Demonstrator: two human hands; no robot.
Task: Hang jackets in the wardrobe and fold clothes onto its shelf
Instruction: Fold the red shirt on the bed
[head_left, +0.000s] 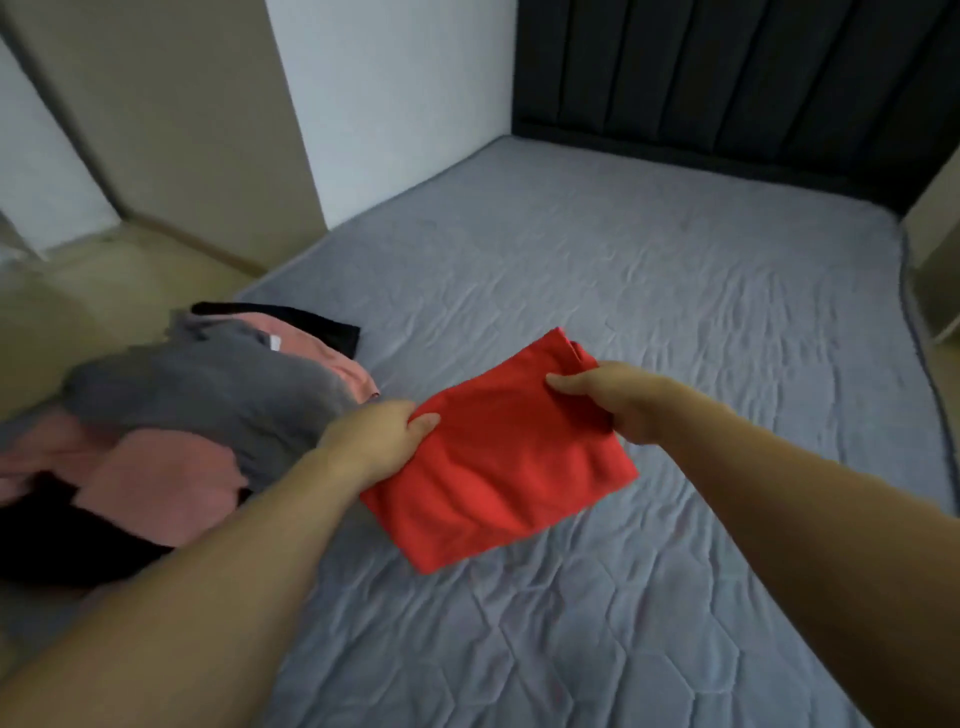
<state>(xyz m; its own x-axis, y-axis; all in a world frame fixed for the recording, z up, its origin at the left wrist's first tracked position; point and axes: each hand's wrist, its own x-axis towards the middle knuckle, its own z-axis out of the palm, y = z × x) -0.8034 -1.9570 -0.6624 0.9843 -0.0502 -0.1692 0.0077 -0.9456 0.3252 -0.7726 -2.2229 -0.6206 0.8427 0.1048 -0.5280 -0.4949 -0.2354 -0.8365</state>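
Left hand (382, 434), thumb and fingers pinching the left edge of a folded red garment (498, 457). Right hand (615, 400), fingers curled over the garment's far right edge, thumb on top, gripping it. The red garment, folded to a rough rectangle, is held between both hands over the bed (649, 312), in the near-left part of the mattress; whether its lower corner touches the quilted grey cover cannot be told. Just left of the left hand, at the bed's left edge, lies a loose pile of clothes: a grey garment (208, 384) on top, pink clothing (161, 483) beneath it, and black fabric (67, 545) at the near side and at the pile's far end. A dark padded headboard (727, 78) stands along the bed's far edge, a white wall (389, 104) meeting its left corner.
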